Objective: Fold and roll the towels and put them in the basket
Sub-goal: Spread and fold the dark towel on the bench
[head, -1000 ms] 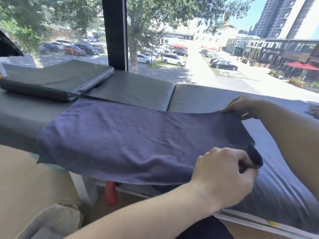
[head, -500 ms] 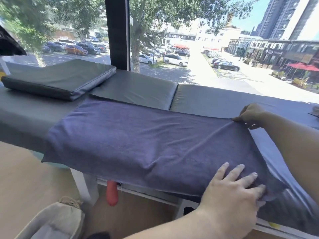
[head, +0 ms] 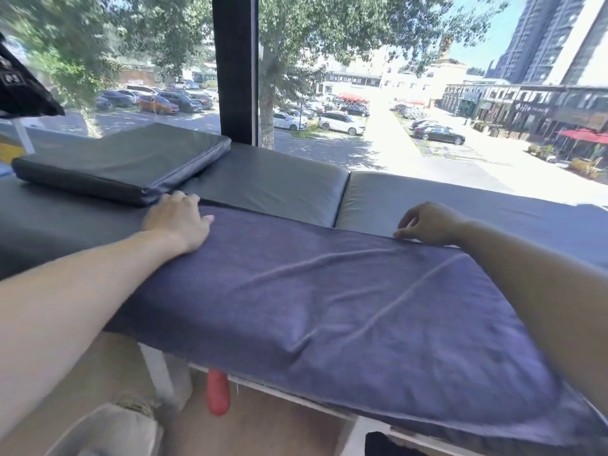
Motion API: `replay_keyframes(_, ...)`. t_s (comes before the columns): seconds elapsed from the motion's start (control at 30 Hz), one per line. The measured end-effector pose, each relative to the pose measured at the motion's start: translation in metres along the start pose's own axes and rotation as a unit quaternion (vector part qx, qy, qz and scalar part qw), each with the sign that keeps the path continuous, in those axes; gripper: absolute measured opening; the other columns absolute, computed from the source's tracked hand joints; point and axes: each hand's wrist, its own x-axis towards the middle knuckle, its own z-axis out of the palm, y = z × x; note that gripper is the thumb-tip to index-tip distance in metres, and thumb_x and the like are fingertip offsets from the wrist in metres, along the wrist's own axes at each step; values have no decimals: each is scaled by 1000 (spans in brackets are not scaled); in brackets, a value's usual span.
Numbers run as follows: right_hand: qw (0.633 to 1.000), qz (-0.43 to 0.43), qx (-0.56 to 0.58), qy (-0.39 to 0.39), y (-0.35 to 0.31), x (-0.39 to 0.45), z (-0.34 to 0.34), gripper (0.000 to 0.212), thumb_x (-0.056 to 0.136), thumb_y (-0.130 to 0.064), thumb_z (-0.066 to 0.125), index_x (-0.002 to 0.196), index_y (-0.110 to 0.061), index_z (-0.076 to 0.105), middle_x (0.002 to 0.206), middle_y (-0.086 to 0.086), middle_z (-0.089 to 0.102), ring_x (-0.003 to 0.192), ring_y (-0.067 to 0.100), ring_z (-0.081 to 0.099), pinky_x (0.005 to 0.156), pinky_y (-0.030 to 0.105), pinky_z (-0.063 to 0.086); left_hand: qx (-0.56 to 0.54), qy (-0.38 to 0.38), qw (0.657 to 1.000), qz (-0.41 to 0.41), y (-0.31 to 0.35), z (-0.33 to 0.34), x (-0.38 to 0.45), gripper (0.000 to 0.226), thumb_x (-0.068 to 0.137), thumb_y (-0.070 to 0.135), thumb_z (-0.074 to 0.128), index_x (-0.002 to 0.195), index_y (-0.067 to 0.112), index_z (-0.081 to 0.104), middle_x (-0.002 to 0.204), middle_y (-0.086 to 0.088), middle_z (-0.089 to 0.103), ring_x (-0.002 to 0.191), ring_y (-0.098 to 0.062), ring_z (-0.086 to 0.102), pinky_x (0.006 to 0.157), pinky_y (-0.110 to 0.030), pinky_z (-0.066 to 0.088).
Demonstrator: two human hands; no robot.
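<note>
**Towel spread flat on the padded tabletop, both hands at its far edge**

You are leaning over a dark purple towel [head: 345,311] that is lying spread across the grey padded tabletop [head: 276,182], filling the centre and lower right of the frame. Its near edge is hanging slightly over the front of the tabletop, and a few shallow creases are running diagonally across the cloth.

Your left hand [head: 179,220], at centre left, is resting palm down on the towel's far left corner, fingers straight and relaxed, grasping nothing. Your right hand [head: 427,225], at centre right, is sitting at the towel's far edge with its fingers curled down toward the hem; you appear to be pinching the edge, though the contact itself is too small to confirm.

A loose grey cushion [head: 121,166] is lying on the tabletop in the upper left, just beyond your left hand. A pale fabric basket [head: 108,429] is standing on the floor at the lower left, only partly in view. A red cylindrical object [head: 217,391] is hanging below the tabletop's front edge.
</note>
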Motion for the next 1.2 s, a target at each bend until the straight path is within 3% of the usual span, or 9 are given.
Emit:
replay_keyframes(0.17,995,26,-18,-91,3,14,-3,36,84,-52,75,97,-18,74,96,1,69,86,18,60,75,29,47,-39,-3,997,-69,-22,-2,35,63,93,48,64,142,10,51,146,-17,51,135,-41,43,110,-44,39)
replay_keyframes(0.3,985,23,3,-169,13,13,-14,30,87,-47,74,82,-17,77,80,-2,68,73,13,57,66,25,45,-86,53,994,-35,-19,-1,49,20,87,27,74,105,23,68,121,-9,69,117,-36,59,96,-40,48)
replay_keyframes(0.4,988,13,10,-152,19,18,-14,29,90,-46,72,77,-19,75,80,-4,70,75,14,58,71,28,45,-103,81,991,0,-15,1,58,9,89,19,70,92,26,65,109,-9,71,105,-36,62,84,-40,50)
replay_keyframes(0.47,993,9,-11,-118,21,22,-12,30,91,-47,70,83,-19,75,88,-1,72,83,16,61,77,30,46,-88,101,991,22,-11,4,63,6,91,17,68,93,22,65,107,-11,69,102,-37,61,80,-40,48)
replay_keyframes(0.63,999,-16,-7,-45,29,26,-1,30,90,-46,71,81,-17,71,84,1,71,81,19,62,71,29,45,-46,123,990,46,-5,15,76,11,92,11,67,101,16,64,107,-16,69,104,-39,59,85,-42,47)
replay_keyframes(0.8,999,7,30,-41,33,23,2,28,89,-46,73,87,-18,72,87,-2,71,81,14,62,69,27,45,24,138,988,63,-3,14,75,57,90,19,72,141,12,48,143,-16,47,126,-41,46,101,-53,42)
replay_keyframes(0.9,998,24,9,-58,35,17,-7,29,87,-49,73,92,-20,73,94,-4,69,83,9,60,73,28,43,6,169,980,105,9,4,63,56,91,27,70,141,12,49,152,-13,40,134,-39,40,106,-53,36)
replay_keyframes(1.07,993,76,-34,-78,57,3,-24,39,85,-55,73,102,-20,73,103,-3,64,97,18,58,83,30,43,-186,45,957,218,89,-3,-11,55,94,47,64,139,18,55,147,-2,51,141,-22,37,115,-37,29)
replay_keyframes(1.2,989,135,-7,-63,85,-14,-29,40,86,-54,73,102,-17,72,102,-1,65,94,17,58,81,30,42,-209,-117,903,355,168,3,-106,64,90,65,57,145,33,49,159,12,37,151,-6,18,124,-29,13)
